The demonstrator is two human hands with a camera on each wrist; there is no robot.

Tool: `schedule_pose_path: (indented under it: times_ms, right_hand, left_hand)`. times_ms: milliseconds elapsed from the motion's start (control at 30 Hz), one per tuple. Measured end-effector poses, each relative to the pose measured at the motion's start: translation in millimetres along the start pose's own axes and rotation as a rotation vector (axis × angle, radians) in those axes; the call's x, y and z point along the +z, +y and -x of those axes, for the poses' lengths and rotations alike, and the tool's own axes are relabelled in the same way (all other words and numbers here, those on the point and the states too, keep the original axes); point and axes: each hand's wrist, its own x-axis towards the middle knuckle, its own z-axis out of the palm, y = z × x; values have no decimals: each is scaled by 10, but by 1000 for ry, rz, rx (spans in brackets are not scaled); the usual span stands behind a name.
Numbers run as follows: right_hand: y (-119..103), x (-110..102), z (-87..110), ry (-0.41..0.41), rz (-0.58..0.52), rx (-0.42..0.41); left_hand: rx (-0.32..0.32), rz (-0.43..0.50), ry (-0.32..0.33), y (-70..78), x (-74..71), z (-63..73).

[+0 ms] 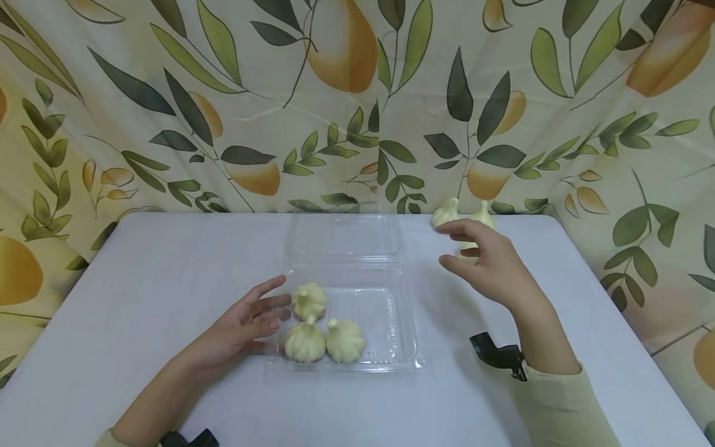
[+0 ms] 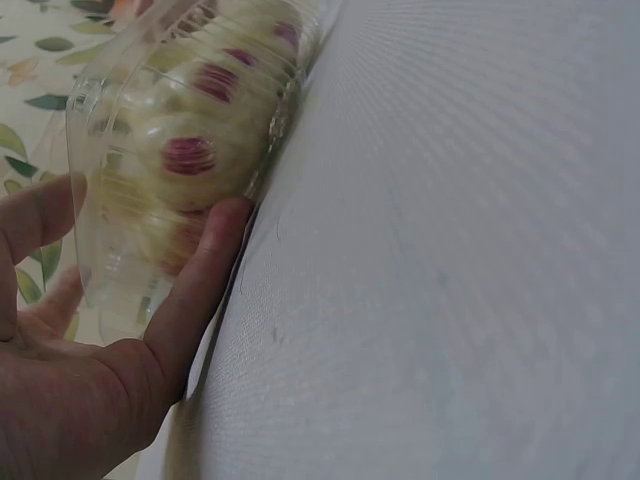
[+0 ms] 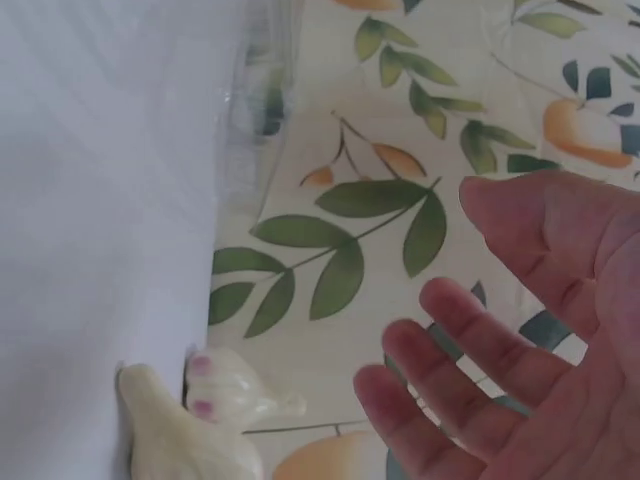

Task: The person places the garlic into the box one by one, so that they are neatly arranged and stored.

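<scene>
A clear plastic clamshell box (image 1: 416, 357) lies on the table with its lid (image 1: 343, 239) folded back. Inside, on the left, are three garlic bulbs: a rear one (image 1: 310, 300), a front one (image 1: 304, 343) and one beside it (image 1: 346, 343). My left hand (image 1: 237, 332) rests spread against the box's left side; in the left wrist view its thumb (image 2: 205, 270) lies along the bottom edge. At the back right my right hand (image 1: 494, 267) hovers over more garlic bulbs (image 1: 445, 214), its fingers apart and holding nothing. It partly hides them in the head view.
The white table (image 1: 184, 267) ends in a back edge, close to the loose bulbs. Behind it hangs a cloth (image 1: 335, 124) printed with fruit and leaves. A black wrist mount (image 1: 497, 352) sits by the right sleeve (image 1: 558, 403).
</scene>
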Motion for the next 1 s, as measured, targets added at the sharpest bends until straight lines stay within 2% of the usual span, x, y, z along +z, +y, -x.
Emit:
schedule_pose_path:
  times_ms: [133, 367, 733, 1000]
  right_hand:
    - [54, 3, -13, 43, 8, 18]
    - [129, 49, -62, 72, 48, 47]
    - [232, 72, -95, 158, -8, 66]
    - [294, 6, -106, 151, -3, 133]
  left_hand:
    - [-2, 5, 4, 2, 15, -3]
    - [-5, 2, 11, 15, 20, 1]
    - [-14, -10, 25, 24, 20, -1]
    - [-28, -13, 33, 31, 27, -3]
